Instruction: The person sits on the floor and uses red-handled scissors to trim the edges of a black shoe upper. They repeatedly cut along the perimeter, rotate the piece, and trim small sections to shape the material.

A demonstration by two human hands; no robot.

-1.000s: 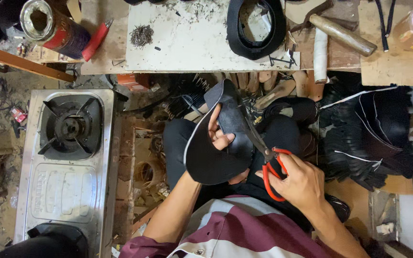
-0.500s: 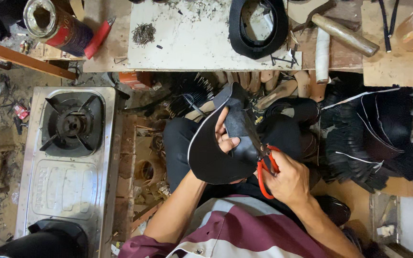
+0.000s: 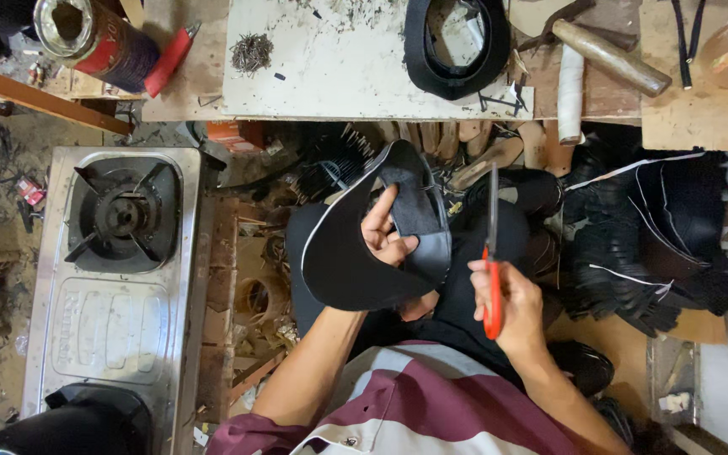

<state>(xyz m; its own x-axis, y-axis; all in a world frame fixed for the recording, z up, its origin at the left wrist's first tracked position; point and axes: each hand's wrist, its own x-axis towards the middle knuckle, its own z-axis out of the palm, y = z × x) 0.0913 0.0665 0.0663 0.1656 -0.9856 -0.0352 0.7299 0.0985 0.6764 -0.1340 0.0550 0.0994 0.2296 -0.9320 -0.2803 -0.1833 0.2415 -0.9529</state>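
Light is even and fairly bright, falling from above with no hard shadows. The pale work board point(image 3: 355, 72), beyond the hands, is the brightest surface, close to washed out. The steel gas stove point(image 3: 115, 295), off to the left of the left hand point(image 3: 388, 236), carries a soft sheen but no harsh glare. Under the bench edge, just beyond the hands, the clutter sinks into deep shadow. The black leather piece point(image 3: 355, 253) in the left hand shows little surface detail. Focus is sharp at the centre; the corners soften and bend slightly.
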